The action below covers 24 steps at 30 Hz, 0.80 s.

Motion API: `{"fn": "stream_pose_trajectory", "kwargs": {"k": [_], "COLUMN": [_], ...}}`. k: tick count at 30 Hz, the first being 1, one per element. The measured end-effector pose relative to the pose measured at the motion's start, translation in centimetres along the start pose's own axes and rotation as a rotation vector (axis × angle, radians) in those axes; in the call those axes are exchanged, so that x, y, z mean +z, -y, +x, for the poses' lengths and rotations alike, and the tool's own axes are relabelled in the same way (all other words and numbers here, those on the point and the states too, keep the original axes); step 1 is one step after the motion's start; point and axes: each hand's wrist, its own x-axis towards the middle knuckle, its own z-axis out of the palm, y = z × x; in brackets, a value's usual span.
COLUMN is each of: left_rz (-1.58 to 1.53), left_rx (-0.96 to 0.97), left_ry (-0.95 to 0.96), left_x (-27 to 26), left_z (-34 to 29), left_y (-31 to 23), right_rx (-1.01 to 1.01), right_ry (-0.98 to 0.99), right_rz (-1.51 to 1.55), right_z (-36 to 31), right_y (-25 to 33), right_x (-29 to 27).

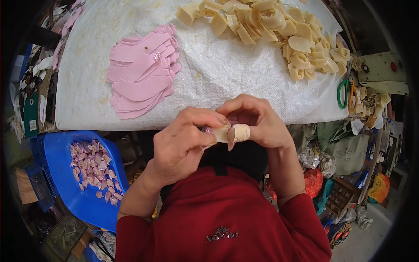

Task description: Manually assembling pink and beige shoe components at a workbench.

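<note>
In front of my chest, at the table's near edge, both hands are closed on a small curved cream piece and a thin pink strip lying against it. My left hand pinches the piece between thumb and fingers. From the other side, my right hand grips the same work, its thumb wrapped in tan tape. Fingers partly hide where pink and cream meet. Overlapping pink strips lie stacked on the table to the left. A heap of curved cream pieces spreads over the far right.
White woven sheeting covers the table. At lower left, a blue scoop-shaped bin holds many pink-and-cream pieces. Green-handled scissors hang at the table's right edge. Bags, including a red plastic one, crowd the lower right.
</note>
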Motion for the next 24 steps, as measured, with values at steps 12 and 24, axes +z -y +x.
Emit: {"fn": "stream_pose_trajectory", "kwargs": {"k": [12, 24], "left_rz": [-0.092, -0.377], "left_rx": [-0.185, -0.455], "left_ry": [-0.207, -0.314], "left_x": [0.9, 1.9], "left_z": [-0.2, -0.2], "left_y": [0.0, -0.2], "right_rx": [-0.162, -0.552], "right_ry": [-0.239, -0.437], "right_rz": [-0.256, -0.733], "right_z": [1.0, 1.5], "right_y": [-0.5, -1.8], "right_x": [1.3, 2.7]}}
